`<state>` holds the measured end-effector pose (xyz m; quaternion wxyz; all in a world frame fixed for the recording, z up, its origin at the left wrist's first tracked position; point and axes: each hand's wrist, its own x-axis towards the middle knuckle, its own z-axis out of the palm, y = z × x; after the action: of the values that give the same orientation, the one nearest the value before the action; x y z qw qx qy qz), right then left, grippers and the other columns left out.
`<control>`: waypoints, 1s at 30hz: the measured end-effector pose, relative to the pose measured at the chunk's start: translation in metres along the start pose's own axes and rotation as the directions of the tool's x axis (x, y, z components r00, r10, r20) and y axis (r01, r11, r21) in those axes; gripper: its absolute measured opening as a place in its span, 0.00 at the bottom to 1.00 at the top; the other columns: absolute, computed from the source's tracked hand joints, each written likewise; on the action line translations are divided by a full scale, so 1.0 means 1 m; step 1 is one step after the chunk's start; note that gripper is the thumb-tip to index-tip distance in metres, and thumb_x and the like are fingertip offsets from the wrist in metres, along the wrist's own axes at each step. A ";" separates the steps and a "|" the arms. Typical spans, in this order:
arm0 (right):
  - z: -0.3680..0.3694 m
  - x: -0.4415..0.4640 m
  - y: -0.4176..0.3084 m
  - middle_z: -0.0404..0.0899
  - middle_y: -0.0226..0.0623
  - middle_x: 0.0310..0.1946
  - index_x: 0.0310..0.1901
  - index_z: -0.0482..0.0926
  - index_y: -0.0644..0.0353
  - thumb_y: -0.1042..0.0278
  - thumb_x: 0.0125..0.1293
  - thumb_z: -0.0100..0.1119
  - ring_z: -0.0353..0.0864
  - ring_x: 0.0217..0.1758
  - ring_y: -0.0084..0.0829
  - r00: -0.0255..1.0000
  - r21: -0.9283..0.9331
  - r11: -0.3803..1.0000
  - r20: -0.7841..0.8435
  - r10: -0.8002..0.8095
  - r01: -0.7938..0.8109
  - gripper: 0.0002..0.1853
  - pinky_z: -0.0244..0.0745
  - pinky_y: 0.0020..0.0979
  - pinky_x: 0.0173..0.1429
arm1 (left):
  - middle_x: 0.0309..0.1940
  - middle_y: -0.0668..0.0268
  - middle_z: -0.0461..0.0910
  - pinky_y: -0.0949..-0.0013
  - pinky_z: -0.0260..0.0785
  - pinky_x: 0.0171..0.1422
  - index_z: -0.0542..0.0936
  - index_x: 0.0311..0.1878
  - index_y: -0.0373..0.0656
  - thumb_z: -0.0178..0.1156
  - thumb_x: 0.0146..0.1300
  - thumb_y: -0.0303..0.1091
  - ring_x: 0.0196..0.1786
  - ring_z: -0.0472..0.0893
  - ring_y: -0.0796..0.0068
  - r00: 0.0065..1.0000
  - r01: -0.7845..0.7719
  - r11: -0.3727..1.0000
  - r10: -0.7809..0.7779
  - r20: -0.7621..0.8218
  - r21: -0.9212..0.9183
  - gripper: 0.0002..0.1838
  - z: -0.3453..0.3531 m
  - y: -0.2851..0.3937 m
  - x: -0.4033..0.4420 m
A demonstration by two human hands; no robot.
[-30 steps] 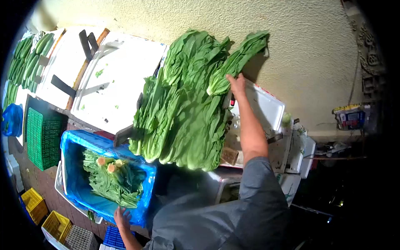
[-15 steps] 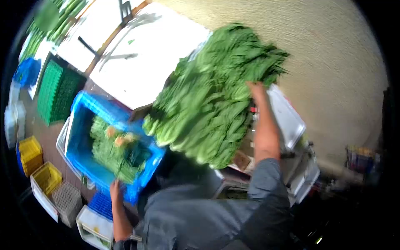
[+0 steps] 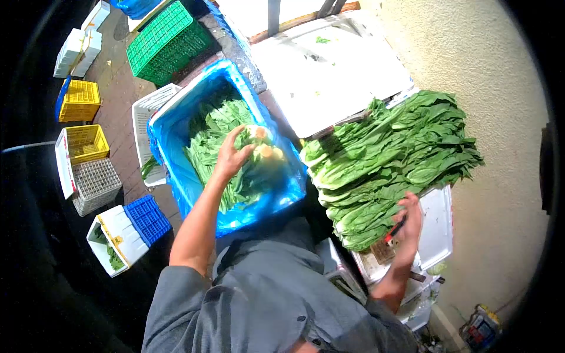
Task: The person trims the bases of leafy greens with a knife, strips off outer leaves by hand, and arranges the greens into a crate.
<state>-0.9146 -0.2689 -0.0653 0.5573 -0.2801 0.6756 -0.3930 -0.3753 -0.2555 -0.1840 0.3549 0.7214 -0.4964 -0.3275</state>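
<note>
My left hand [image 3: 233, 155] reaches into a box lined with blue plastic [image 3: 170, 150], over leafy greens [image 3: 213, 132] and beside pale cut stems [image 3: 266, 152]. Its thumb and fingers are apart and hold nothing. On the right, my right hand [image 3: 409, 216] has its fingers curled round a small red and black tool [image 3: 395, 230]. That hand is at the lower right edge of a wide pile of long leafy greens [image 3: 391, 170], whose pale stem ends point left.
White board [image 3: 335, 73] above the pile; white foam lid [image 3: 435, 226] at right against the wall [image 3: 494, 117]. Green crate [image 3: 168, 44], white basket [image 3: 144, 115], yellow crates [image 3: 81, 100], grey crate [image 3: 97, 182] and blue crate [image 3: 147, 219] stand at left.
The view has swung left. My left hand has moved from the box's near edge to over the greens inside. My right hand has left the pile's upper leaves and now holds the red and black tool.
</note>
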 end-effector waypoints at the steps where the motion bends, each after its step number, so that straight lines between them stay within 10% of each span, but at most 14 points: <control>1: 0.044 -0.030 -0.015 0.74 0.29 0.39 0.63 0.72 0.58 0.53 0.75 0.55 0.72 0.29 0.23 0.991 -0.173 0.977 0.033 0.132 -0.125 0.22 0.80 0.27 0.39 | 0.65 0.51 0.74 0.60 0.64 0.72 0.71 0.69 0.41 0.71 0.58 0.42 0.67 0.73 0.55 0.996 0.001 1.000 -0.001 0.087 0.003 0.37 0.003 -0.004 0.012; 9: 0.199 -0.102 0.080 0.75 0.31 0.45 0.64 0.68 0.60 0.74 0.67 0.60 0.74 0.32 0.19 0.703 -0.268 0.909 0.576 0.417 -0.320 0.24 0.81 0.28 0.41 | 0.50 0.55 0.79 0.60 0.71 0.60 0.79 0.59 0.46 0.73 0.51 0.43 0.55 0.79 0.56 0.945 -0.166 0.978 0.120 0.305 0.129 0.31 -0.005 -0.019 0.049; 16: 0.229 -0.117 0.111 0.80 0.39 0.42 0.59 0.70 0.64 0.71 0.71 0.57 0.77 0.28 0.23 0.638 -0.253 0.894 0.630 0.443 -0.370 0.17 0.83 0.34 0.41 | 0.51 0.64 0.81 0.69 0.70 0.62 0.80 0.55 0.39 0.72 0.53 0.26 0.54 0.80 0.72 0.972 -0.077 0.912 -0.021 -0.233 -0.403 0.24 -0.103 -0.050 0.019; 20: 0.248 -0.136 0.118 0.80 0.39 0.37 0.55 0.72 0.63 0.68 0.74 0.54 0.79 0.26 0.26 0.630 -0.128 0.833 0.595 0.499 -0.538 0.13 0.84 0.38 0.40 | 0.50 0.65 0.82 0.69 0.73 0.61 0.78 0.58 0.39 0.66 0.64 0.26 0.52 0.81 0.74 0.893 -0.219 0.643 -0.171 -0.417 -0.734 0.19 -0.200 -0.027 0.000; 24: 0.269 -0.148 0.137 0.79 0.38 0.34 0.54 0.73 0.61 0.65 0.76 0.51 0.79 0.28 0.26 0.674 -0.062 0.846 0.574 0.465 -0.530 0.12 0.84 0.42 0.43 | 0.55 0.63 0.78 0.63 0.73 0.63 0.68 0.67 0.43 0.66 0.66 0.35 0.57 0.79 0.67 0.892 -0.365 0.301 -0.159 -0.424 -0.881 0.28 -0.271 -0.013 -0.037; 30: 0.340 -0.166 0.120 0.74 0.31 0.31 0.67 0.70 0.61 0.60 0.76 0.51 0.75 0.29 0.23 0.664 -0.492 0.866 0.620 0.418 -0.087 0.22 0.82 0.32 0.37 | 0.49 0.65 0.80 0.67 0.75 0.58 0.73 0.61 0.40 0.73 0.58 0.34 0.51 0.81 0.73 0.843 -0.270 0.559 -0.257 -0.472 -0.784 0.30 -0.300 -0.017 -0.084</control>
<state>-0.5401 -0.1434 -0.1015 0.7493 -0.4233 0.5090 -0.0155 -0.1438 -0.1152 -0.0279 0.7763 0.5270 -0.1651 -0.3040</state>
